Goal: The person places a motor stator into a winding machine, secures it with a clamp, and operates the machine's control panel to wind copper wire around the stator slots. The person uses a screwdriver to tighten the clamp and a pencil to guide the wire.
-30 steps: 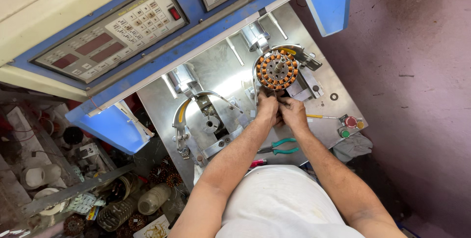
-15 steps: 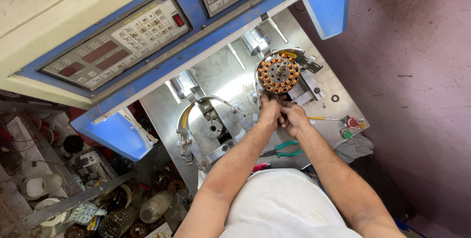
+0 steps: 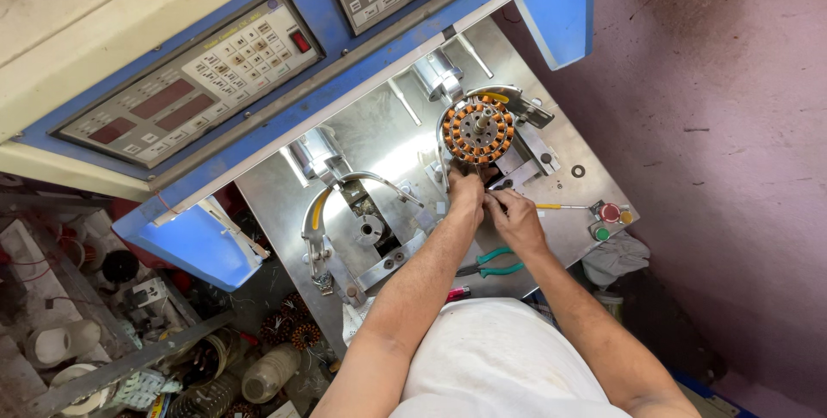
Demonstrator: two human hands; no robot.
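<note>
A round stator (image 3: 478, 132) with copper-wound poles sits on the right spindle of a winding machine. My left hand (image 3: 468, 195) is just below it, fingers pinched together at its lower edge, on something too small to make out. My right hand (image 3: 515, 216) is beside the left one, fingers closed near the same spot, likely on a thin wire that I cannot see clearly. The left winding station (image 3: 370, 230) has an empty spindle under a curved metal guard.
Green-handled pliers (image 3: 495, 263) lie on the steel plate (image 3: 405, 146) by my right forearm. Red and green push buttons (image 3: 607, 220) sit at the plate's right edge, a rag (image 3: 616, 256) below them. Control panels (image 3: 185, 86) hang above. Wound stators and bottles clutter the floor at left (image 3: 258, 358).
Both hands stay under the stator with only small shifts of the fingers. The view has shifted slightly as my head moved.
</note>
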